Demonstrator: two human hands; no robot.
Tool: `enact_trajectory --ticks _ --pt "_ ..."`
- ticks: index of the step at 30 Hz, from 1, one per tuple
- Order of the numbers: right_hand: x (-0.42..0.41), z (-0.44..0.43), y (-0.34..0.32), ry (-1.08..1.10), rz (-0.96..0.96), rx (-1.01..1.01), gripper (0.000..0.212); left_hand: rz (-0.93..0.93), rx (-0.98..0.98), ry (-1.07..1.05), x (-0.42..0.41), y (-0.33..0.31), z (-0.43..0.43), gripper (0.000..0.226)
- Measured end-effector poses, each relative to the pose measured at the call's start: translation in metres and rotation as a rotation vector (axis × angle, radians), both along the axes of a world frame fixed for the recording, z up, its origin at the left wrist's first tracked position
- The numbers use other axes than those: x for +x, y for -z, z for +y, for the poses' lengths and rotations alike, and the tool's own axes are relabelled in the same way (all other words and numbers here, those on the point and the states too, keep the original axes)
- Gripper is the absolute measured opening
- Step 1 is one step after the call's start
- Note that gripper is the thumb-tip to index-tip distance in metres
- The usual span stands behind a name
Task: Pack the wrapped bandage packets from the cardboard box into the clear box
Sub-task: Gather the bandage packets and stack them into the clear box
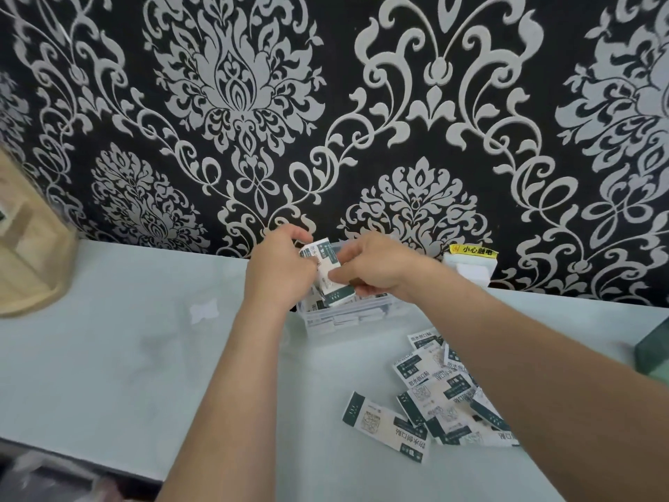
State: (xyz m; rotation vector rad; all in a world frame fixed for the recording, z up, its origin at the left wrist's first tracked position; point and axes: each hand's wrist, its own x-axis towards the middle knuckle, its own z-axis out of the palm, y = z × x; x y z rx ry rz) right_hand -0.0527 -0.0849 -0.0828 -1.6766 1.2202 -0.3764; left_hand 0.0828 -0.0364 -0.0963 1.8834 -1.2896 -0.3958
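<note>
**Bundle over the clear box: square it up, then lower it in**

Both hands are on it. Your left hand (278,269) and right hand (376,269) each have the grip closed on one bundle of packets (327,275), fingers curled at its two ends. The bundle sits just above the clear box (325,326) at the back of the table (126,356). A layer of packets already lies flat inside the box.

To do this well, I'd tap the bundle's edges flush between your palms before you go down. Keep it level and set it flat onto that layer rather than dropping it, so nothing fans out or stands on edge against the wall. Release one side at a time.

There's plenty left to pack: a loose heap of packets (434,393) lies on the table beside your right forearm, near the box but outside it.

Some of this is hard to read. Your hands cover the box's far half, so I can't tell how full it is back there, and the count in the bundle can't be told either. A green object (653,351) is cut off at the right edge, and whether it's the cardboard box, I can't say. Your right forearm also hides part of the heap.
</note>
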Motion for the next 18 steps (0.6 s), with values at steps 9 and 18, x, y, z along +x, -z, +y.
enact_trajectory --ticks 9,18 --pt "0.031 -0.007 0.007 0.026 0.274 -0.043 0.011 -0.004 0.006 -0.003 0.012 0.019 0.004 0.024" --pt "0.045 -0.001 0.011 0.003 0.464 -0.249 0.022 0.003 -0.007 -0.003 0.015 0.024 0.002 0.020"
